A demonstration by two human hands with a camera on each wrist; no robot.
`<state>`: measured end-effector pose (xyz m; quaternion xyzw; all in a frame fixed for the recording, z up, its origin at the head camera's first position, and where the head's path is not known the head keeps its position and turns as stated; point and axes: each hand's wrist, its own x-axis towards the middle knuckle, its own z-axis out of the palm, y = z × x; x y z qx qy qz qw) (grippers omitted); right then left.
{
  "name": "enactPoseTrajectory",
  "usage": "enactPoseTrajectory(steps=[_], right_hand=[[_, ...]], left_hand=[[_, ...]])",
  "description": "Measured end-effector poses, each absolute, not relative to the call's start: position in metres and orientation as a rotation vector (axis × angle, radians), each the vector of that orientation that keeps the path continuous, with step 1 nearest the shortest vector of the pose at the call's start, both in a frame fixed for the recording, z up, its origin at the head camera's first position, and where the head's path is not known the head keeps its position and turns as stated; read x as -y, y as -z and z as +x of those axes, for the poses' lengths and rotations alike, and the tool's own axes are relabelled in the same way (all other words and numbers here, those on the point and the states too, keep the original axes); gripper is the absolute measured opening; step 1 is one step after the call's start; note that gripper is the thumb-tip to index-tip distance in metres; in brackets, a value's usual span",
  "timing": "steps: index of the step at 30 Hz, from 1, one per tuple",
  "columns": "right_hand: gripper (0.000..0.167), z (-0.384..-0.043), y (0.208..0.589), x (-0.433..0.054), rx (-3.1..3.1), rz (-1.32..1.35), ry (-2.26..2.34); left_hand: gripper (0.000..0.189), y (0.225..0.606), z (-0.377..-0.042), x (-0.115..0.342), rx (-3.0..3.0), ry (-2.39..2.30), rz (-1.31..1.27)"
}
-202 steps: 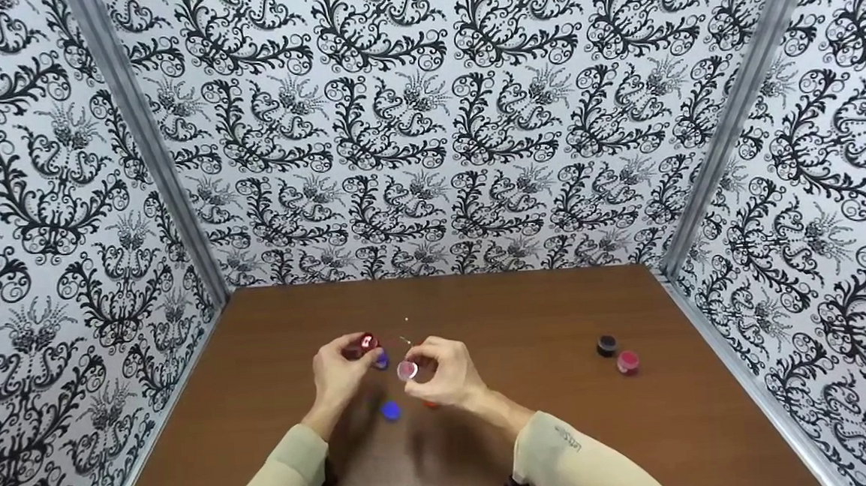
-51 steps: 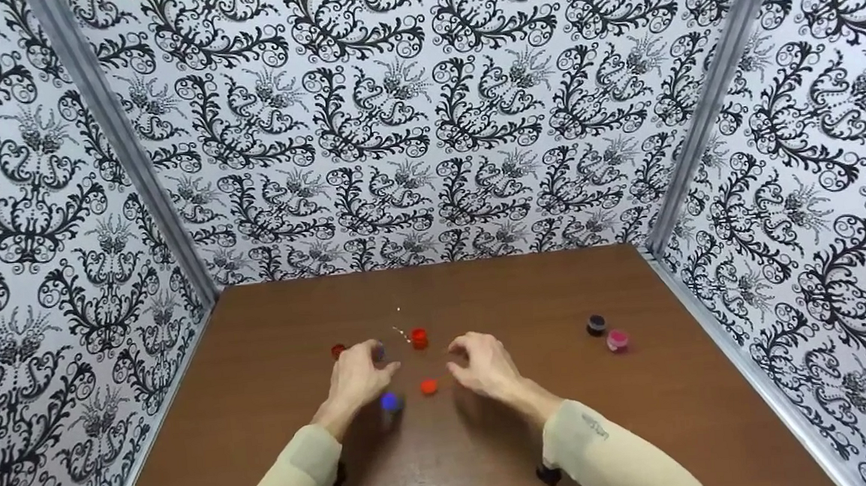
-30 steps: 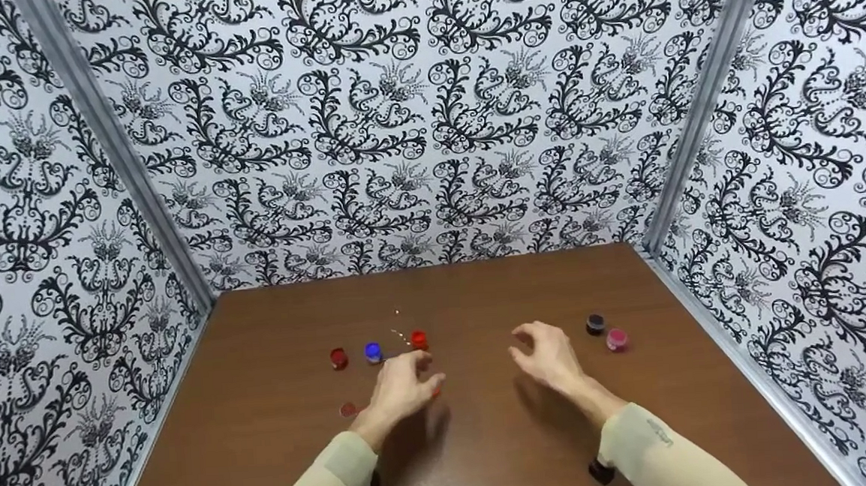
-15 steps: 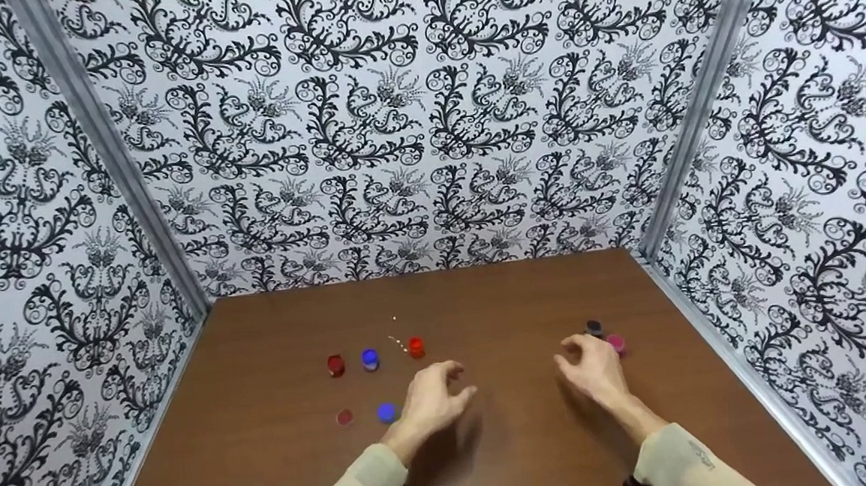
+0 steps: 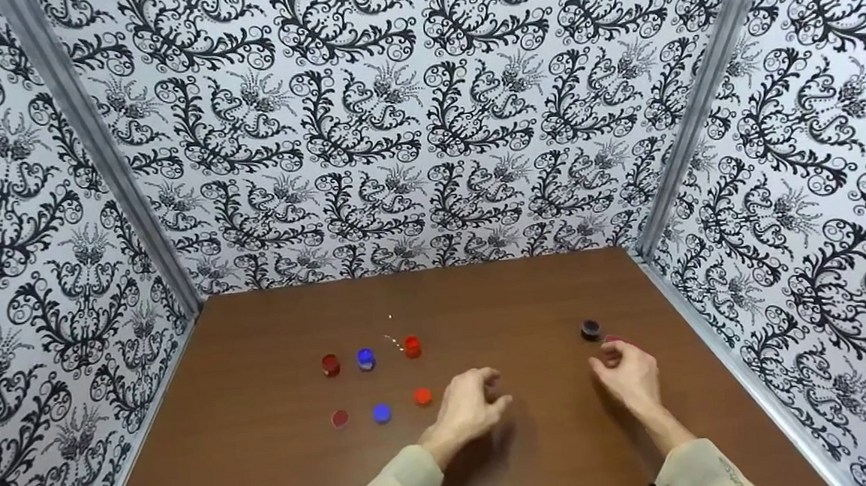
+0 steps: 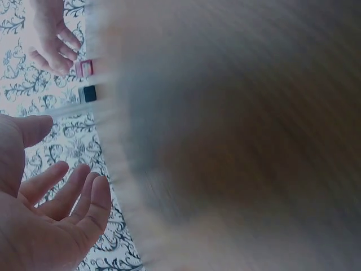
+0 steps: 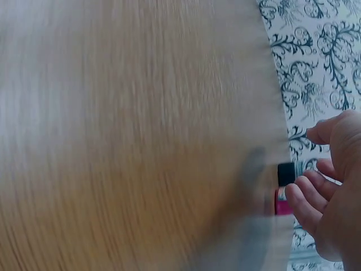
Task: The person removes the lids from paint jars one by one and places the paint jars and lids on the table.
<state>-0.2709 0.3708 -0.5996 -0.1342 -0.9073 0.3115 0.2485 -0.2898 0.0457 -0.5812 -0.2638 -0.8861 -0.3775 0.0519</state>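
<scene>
Hands well apart, holding nothing, fingers loosely bent. Right hand (image 5: 627,375) sits just short of the pink jar (image 7: 284,208), at its 12 o'clock (contact: can't tell); black jar (image 5: 590,329) at its 11. Left hand (image 5: 464,406) hovers over the counter (image 5: 512,306), orange lid (image 5: 422,397) near its 9. Best to pinch pink low on the sides, thumb opposite, without nudging black.

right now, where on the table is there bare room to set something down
Widest: the table between the bright red jar and the black jar, beyond the left hand. Also free: left front, nearer the person than the dark red lid. Crowded: around the blue jar, and at the pink jar by the right hand.
</scene>
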Motion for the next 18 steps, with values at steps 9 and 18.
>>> enactPoseTrajectory(steps=[9, 18], right_hand=[[0.027, -0.273, 0.604, -0.395, 2.424, -0.526, -0.851], [0.062, -0.287, 0.609, -0.411, 2.551, -0.614, -0.958]], left_hand=[[0.042, 0.584, -0.283, -0.068, 2.734, 1.101, -0.847], [0.043, 0.588, -0.280, -0.090, 2.763, 1.081, -0.925]])
